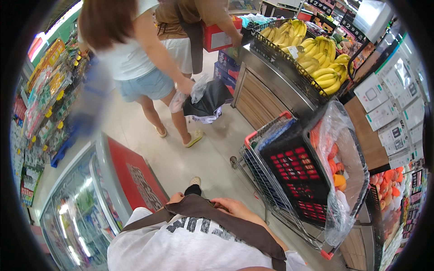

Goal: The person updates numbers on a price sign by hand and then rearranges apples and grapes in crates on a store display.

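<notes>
A brown apron lies bunched across the front of my white printed shirt. At the apron's far left edge, only a small part of my left hand shows; the cloth covers its fingers. My right hand is close to my waist at the apron's far edge, its fingers bent and closed together. Whatever those fingers hold, if anything, is hidden by the cloth. My shoe shows beyond the apron on the floor.
To the right stands a shopping cart with a black basket and bagged orange fruit. Bananas fill a display behind it. A freezer stands left. Ahead, a person in denim shorts carries bags beside another person holding a red box.
</notes>
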Available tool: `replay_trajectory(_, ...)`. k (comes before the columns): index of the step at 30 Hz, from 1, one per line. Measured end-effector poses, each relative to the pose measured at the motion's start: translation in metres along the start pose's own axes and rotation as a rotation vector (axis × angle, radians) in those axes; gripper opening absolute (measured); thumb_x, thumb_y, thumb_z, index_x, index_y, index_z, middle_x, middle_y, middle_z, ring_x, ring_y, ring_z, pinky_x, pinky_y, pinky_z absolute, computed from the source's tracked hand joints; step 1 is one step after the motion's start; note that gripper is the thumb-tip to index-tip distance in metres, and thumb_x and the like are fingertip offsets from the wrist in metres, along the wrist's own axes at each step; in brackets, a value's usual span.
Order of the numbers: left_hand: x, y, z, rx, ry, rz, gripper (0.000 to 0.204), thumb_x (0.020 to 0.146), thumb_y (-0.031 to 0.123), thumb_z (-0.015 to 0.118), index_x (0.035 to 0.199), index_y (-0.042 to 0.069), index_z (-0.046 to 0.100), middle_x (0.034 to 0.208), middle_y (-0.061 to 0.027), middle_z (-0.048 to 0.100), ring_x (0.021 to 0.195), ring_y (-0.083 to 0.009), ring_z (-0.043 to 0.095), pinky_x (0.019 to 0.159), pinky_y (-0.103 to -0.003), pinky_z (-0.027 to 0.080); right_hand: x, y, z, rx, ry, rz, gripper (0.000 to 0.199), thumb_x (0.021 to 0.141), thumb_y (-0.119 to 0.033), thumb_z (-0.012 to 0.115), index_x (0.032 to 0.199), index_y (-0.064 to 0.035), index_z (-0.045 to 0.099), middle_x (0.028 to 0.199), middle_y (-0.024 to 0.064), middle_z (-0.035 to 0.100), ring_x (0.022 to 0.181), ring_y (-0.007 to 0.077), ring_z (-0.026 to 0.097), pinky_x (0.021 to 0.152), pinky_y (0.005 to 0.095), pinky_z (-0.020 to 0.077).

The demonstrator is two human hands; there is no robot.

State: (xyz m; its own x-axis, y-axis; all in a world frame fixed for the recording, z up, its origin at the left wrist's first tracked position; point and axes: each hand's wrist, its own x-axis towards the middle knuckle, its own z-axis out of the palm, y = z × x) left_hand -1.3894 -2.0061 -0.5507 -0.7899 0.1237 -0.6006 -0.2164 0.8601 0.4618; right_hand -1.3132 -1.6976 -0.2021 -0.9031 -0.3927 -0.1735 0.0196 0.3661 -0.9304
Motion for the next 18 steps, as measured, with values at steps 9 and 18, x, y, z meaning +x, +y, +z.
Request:
replay_trajectory(9, 0.09, 0.054, -0.136, -0.459, -0.211, -0.001, 0.027, 0.079, 0.029, 0.061, 0.089, 0.004, 0.06, 0.072, -0.0053, 0.058, 0.067, -0.0156, 0.055, 0.062, -0.029, 0.045, 0.177, -0.025, -0.039, -0.062, -0.024, -0.054, 0.036, 0.085, -0.013, 0.056, 0.119, -0.0079, 0.049, 0.093, 0.0106, 0.06, 0.083, 0.0242, 0.059, 0.07, 0.0325, 0.0461)
replay_trajectory(18, 0.128, 0.153, -0.196, -0.587, -0.526, 0.197, 0.021, 0.086, 0.021, 0.057, 0.097, 0.003, 0.057, 0.079, -0.0014, 0.057, 0.073, -0.0088, 0.052, 0.065, -0.024, 0.043, 0.258, -0.016, -0.078, -0.3, -0.092, -0.069, 0.036, 0.08, -0.018, 0.058, 0.114, -0.0073, 0.051, 0.095, 0.0139, 0.06, 0.086, 0.0292, 0.058, 0.072, 0.0378, 0.0464)
